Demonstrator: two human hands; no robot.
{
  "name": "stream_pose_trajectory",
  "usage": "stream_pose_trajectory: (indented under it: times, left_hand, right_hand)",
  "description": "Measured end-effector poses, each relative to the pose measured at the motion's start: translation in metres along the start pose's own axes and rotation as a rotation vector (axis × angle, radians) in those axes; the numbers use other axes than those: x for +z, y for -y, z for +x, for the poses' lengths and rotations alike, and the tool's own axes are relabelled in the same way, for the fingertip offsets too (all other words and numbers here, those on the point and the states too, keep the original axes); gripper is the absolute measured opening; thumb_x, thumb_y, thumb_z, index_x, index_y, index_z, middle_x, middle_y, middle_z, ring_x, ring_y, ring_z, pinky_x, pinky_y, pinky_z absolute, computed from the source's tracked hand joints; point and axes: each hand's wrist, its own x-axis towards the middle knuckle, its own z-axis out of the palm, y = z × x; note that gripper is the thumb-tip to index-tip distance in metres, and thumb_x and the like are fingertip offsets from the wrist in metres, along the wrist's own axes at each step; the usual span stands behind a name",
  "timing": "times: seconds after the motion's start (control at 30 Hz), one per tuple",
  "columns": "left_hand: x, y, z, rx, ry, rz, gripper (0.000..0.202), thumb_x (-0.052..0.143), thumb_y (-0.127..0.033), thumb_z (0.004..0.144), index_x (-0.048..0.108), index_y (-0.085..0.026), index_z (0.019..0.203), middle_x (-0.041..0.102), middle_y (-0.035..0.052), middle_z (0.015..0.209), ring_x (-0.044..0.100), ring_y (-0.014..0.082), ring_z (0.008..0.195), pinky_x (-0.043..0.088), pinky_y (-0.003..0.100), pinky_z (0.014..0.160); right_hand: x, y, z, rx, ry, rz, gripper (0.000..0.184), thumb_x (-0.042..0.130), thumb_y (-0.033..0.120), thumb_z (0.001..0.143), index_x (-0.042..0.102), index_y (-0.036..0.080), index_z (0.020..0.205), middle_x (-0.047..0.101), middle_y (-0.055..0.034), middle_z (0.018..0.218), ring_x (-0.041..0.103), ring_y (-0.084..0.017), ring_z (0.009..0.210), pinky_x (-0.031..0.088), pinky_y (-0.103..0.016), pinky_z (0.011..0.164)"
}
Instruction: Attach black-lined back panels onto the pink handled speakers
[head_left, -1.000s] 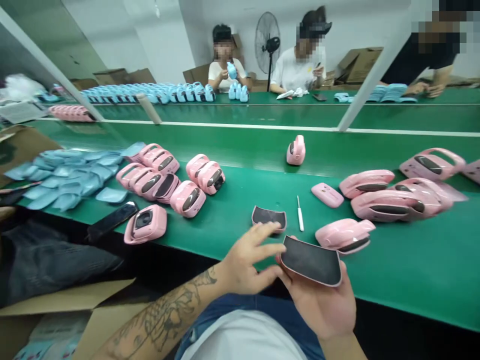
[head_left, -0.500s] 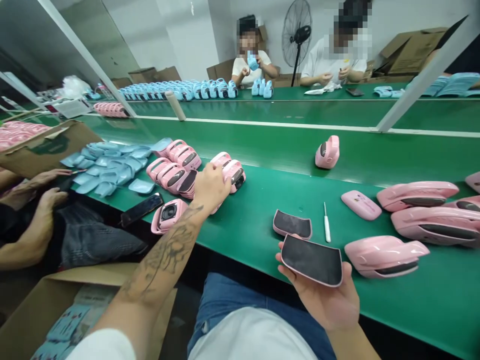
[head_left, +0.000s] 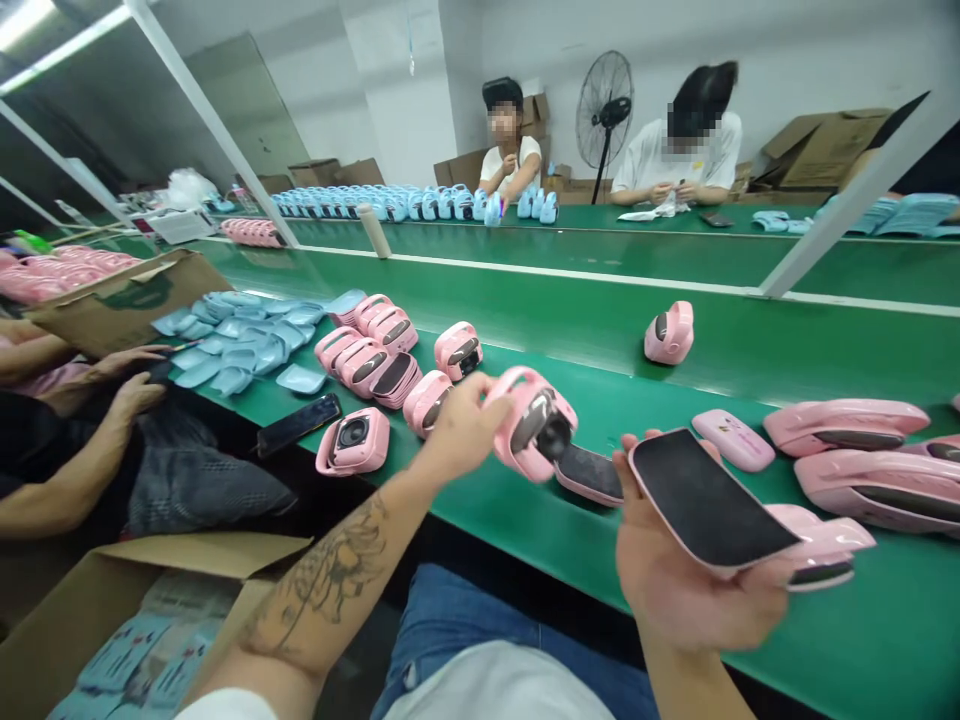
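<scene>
We find the left hand (head_left: 465, 425), tattooed forearm behind it, near the middle of the frame, its fingers closed on a glossy pink plastic housing (head_left: 534, 425). The housing seems held tilted just above the green surface (head_left: 877, 630), with a round black part showing at its end. At lower right, the open right hand (head_left: 694, 585) cradles a black-faced panel (head_left: 705, 497) with a pink rim, the panel resting across the palm and fingers. A second panel (head_left: 592, 475) lies on the surface just under the housing. More pink housings (head_left: 367, 365) stand in a cluster to the left, and a co-worker's hand (head_left: 135, 397) shows at the left edge.

We judge these shells to be light, hollow and stiff, but thin-walled. Their gloss probably makes them slippery, so we would wrap the fingers around the body and hook the open rim rather than pinch the smooth curve. The panel looks thin and light, perhaps brittle at its corners. We would support it from beneath, take it by the pink rim, and keep fingers off the black face.
</scene>
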Motion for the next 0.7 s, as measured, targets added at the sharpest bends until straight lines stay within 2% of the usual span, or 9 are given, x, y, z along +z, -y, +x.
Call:
stream_pose_trajectory:
  times: [0.07, 0.17, 0.23, 0.3, 0.37, 0.4, 0.53, 0.6, 0.7]
  left_hand:
    - [0.006, 0.01, -0.03, -0.257, 0.14, -0.347, 0.036, 0.076, -0.047, 0.081, 0.054, -0.019, 0.074, 0.059, -0.0016, 0.072, 0.054, 0.0137, 0.066, 0.041, 0.027, 0.062]
    - [0.013, 0.029, -0.075, -0.469, 0.257, -0.629, 0.05, 0.08, -0.063, 0.08, 0.06, -0.017, 0.081, 0.064, 0.0015, 0.077, 0.057, 0.0137, 0.063, 0.043, 0.026, 0.057]
    - [0.018, 0.044, -0.103, -0.434, 0.304, -0.848, 0.057, 0.088, -0.062, 0.076, 0.069, -0.017, 0.104, 0.072, 0.006, 0.093, 0.066, 0.0165, 0.075, 0.051, 0.027, 0.067]
    - [0.024, 0.058, -0.125, -0.33, 0.303, -0.989, 0.077, 0.1, -0.05, 0.065, 0.068, -0.023, 0.13, 0.075, 0.0098, 0.121, 0.072, 0.0238, 0.103, 0.057, 0.032, 0.088]
    - [0.031, 0.071, -0.141, -0.278, 0.273, -1.047, 0.093, 0.102, -0.045, 0.062, 0.061, -0.029, 0.145, 0.068, 0.0104, 0.144, 0.066, 0.0308, 0.13, 0.054, 0.038, 0.107]
    - [0.035, 0.076, -0.146, -0.275, 0.258, -1.065, 0.091, 0.098, -0.05, 0.068, 0.059, -0.031, 0.148, 0.065, 0.0103, 0.15, 0.063, 0.0327, 0.137, 0.052, 0.041, 0.113]
    - [0.036, 0.087, -0.148, -0.287, 0.241, -1.087, 0.071, 0.065, -0.066, 0.094, 0.055, -0.028, 0.154, 0.065, 0.0124, 0.151, 0.062, 0.0357, 0.139, 0.052, 0.052, 0.116]
    - [0.029, 0.088, -0.142, -0.28, 0.251, -1.042, 0.072, 0.072, -0.06, 0.092, 0.054, -0.028, 0.154, 0.066, 0.0134, 0.149, 0.066, 0.0364, 0.135, 0.055, 0.052, 0.112]
    - [0.016, 0.087, -0.133, -0.181, 0.226, -0.92, 0.089, 0.096, -0.044, 0.071, 0.057, -0.029, 0.149, 0.067, 0.0132, 0.147, 0.07, 0.0351, 0.128, 0.06, 0.043, 0.103]
  right_hand:
    - [0.007, -0.01, 0.004, 0.017, -0.042, 0.015, 0.056, 0.063, 0.067, 0.093, 0.072, 0.032, 0.135, 0.069, -0.0031, 0.148, 0.054, -0.037, 0.15, 0.035, -0.064, 0.129]
    - [0.003, -0.021, 0.001, 0.133, -0.093, 0.054, 0.052, 0.052, 0.067, 0.097, 0.074, 0.034, 0.13, 0.072, -0.0016, 0.145, 0.062, -0.035, 0.142, 0.044, -0.063, 0.124]
    - [-0.001, -0.023, -0.005, 0.165, -0.138, 0.056, 0.05, 0.049, 0.066, 0.097, 0.076, 0.035, 0.125, 0.071, -0.0004, 0.147, 0.061, -0.034, 0.144, 0.047, -0.062, 0.123]
    - [-0.002, -0.02, -0.011, 0.184, -0.188, 0.059, 0.049, 0.048, 0.065, 0.097, 0.078, 0.034, 0.121, 0.072, -0.0007, 0.145, 0.058, -0.035, 0.147, 0.046, -0.063, 0.123]
    - [0.002, -0.015, -0.016, 0.224, -0.205, 0.076, 0.052, 0.048, 0.066, 0.096, 0.08, 0.033, 0.119, 0.075, -0.0025, 0.141, 0.057, -0.038, 0.148, 0.042, -0.065, 0.126]
    - [0.006, -0.013, -0.019, 0.245, -0.199, 0.09, 0.053, 0.049, 0.068, 0.096, 0.08, 0.032, 0.119, 0.076, -0.0034, 0.139, 0.058, -0.039, 0.147, 0.04, -0.066, 0.127]
    - [0.013, -0.008, -0.031, 0.305, -0.119, 0.051, 0.054, 0.053, 0.072, 0.096, 0.079, 0.034, 0.123, 0.074, -0.0051, 0.142, 0.065, -0.039, 0.138, 0.039, -0.069, 0.126]
    - [0.008, -0.005, -0.038, 0.301, -0.065, -0.089, 0.055, 0.052, 0.074, 0.096, 0.076, 0.037, 0.129, 0.071, -0.0049, 0.146, 0.064, -0.038, 0.139, 0.042, -0.068, 0.123]
    - [-0.008, 0.003, -0.049, 0.331, -0.008, -0.318, 0.06, 0.079, 0.066, 0.085, 0.073, 0.035, 0.136, 0.068, -0.0067, 0.15, 0.062, -0.038, 0.141, 0.046, -0.06, 0.122]
